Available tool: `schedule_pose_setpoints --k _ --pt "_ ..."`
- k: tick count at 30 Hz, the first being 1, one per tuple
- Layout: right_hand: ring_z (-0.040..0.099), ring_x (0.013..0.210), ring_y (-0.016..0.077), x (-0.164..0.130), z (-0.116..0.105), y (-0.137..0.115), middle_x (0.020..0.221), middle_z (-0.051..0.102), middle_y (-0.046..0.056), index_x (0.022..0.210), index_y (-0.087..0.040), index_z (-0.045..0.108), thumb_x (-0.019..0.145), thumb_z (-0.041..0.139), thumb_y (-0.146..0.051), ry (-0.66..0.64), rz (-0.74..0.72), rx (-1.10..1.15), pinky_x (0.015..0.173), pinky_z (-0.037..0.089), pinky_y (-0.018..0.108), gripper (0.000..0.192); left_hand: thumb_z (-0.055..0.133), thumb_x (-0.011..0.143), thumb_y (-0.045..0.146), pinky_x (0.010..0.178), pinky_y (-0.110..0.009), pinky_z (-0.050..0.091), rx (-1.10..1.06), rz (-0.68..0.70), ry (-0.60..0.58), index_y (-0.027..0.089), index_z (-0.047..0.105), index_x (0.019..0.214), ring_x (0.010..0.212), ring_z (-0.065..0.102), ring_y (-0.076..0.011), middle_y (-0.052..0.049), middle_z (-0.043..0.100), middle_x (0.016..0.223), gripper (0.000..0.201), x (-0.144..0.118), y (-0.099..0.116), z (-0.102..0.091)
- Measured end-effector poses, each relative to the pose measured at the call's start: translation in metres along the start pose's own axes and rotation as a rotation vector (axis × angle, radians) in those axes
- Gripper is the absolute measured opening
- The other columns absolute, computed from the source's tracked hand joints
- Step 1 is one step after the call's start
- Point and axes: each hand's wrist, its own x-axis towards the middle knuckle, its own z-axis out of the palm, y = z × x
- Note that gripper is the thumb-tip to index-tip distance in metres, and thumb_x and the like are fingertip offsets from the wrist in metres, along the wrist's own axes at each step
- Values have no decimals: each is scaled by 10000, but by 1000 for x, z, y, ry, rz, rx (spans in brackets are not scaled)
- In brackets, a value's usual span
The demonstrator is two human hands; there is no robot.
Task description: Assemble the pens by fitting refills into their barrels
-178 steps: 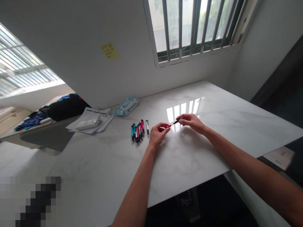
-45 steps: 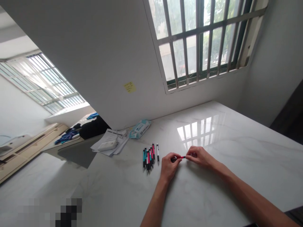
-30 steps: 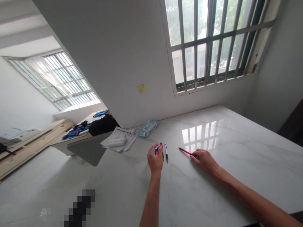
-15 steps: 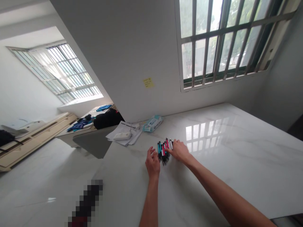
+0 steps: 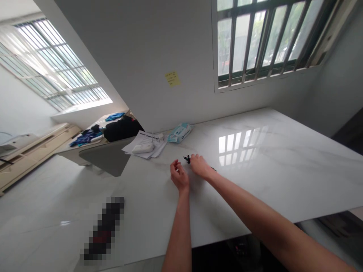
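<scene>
Two bare hands work close together near the middle of a white marble table (image 5: 283,158). The right hand (image 5: 199,166) is closed over a bundle of pens (image 5: 187,159), its fingers curled down and wrapped around them, so that only the dark ends stick out past the knuckles on the left and a thin dark tip shows behind the wrist; the bundle sits low over the tabletop, and I cannot tell whether it rests on the surface or is lifted just clear. The left hand (image 5: 178,176) lies just beside it, nearer the table's edge, holding nothing, with its fingers loosely curled and slightly apart, the tips pointing toward the pens. Farther back, near the wall, lie a pack of wet wipes (image 5: 179,132) and a stack of papers (image 5: 146,140) with a white device on top. A yellow sticky note (image 5: 172,79) is stuck on the wall above them.
</scene>
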Motion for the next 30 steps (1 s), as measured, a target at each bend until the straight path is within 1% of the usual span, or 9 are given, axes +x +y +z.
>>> schedule_pose_setpoints --k 3,6,10,16,19,21,23,26,30 --pt "673 1136 325 -5 -15 29 1220 692 242 1227 -104 592 966 513 -147 -70 -15 20 949 497 393 277 508 928 250 802 -274 525 26 1 -17 191 673 1138 885 693 -174 -74 744 1029 274 1 0 2" --pt "711 980 310 -9 -38 64 1101 734 211 1118 -133 594 907 618 -234 -124 11 69 785 508 337 234 521 914 241 842 -289 521 52 12 -31 197 679 1104 858 688 -174 -61 747 1004 251 1 1 4" --pt "669 757 205 -23 -69 106 899 727 68 1109 -198 515 933 508 -297 -94 30 190 638 461 271 201 528 909 254 834 -290 523 68 14 -65 210 683 1089 828 687 -169 -48 748 995 241 2 2 7" --pt "530 663 157 -41 -85 136 800 611 -32 986 -252 500 754 633 -270 486 -131 549 628 448 272 268 519 890 254 758 -269 511 77 -12 -105 215 702 1034 735 671 -153 -20 749 904 235 1 8 8" --pt "559 680 164 -45 -72 144 829 644 -8 1034 -241 546 826 635 -345 728 -158 663 692 505 299 249 518 882 259 725 -261 511 83 -19 -124 215 707 1016 697 668 -150 -10 739 846 236 0 9 8" --pt "598 706 176 -50 -56 150 852 676 12 1071 -232 573 865 644 -409 811 -156 667 746 533 318 281 519 876 260 716 -256 514 87 -18 -131 216 710 1011 690 670 -150 -6 735 820 238 0 8 8" --pt "634 721 186 -55 -40 156 856 699 16 1141 -231 589 879 654 -423 773 -163 633 766 545 323 332 519 874 263 710 -253 514 97 -11 -138 216 713 1012 689 672 -150 -3 732 800 243 0 8 8" --pt "689 779 213 -61 -25 161 923 740 28 1317 -251 563 906 642 -381 605 -202 535 778 554 330 439 524 874 273 689 -248 509 112 4 -155 214 717 1018 678 665 -151 -3 730 782 248 0 7 8" --pt "719 947 282 -58 -38 172 1120 750 98 1457 -248 490 947 574 -284 530 -127 310 841 555 379 518 526 877 283 671 -245 504 119 11 -173 216 720 1016 655 656 -147 -2 733 783 249 0 6 9"
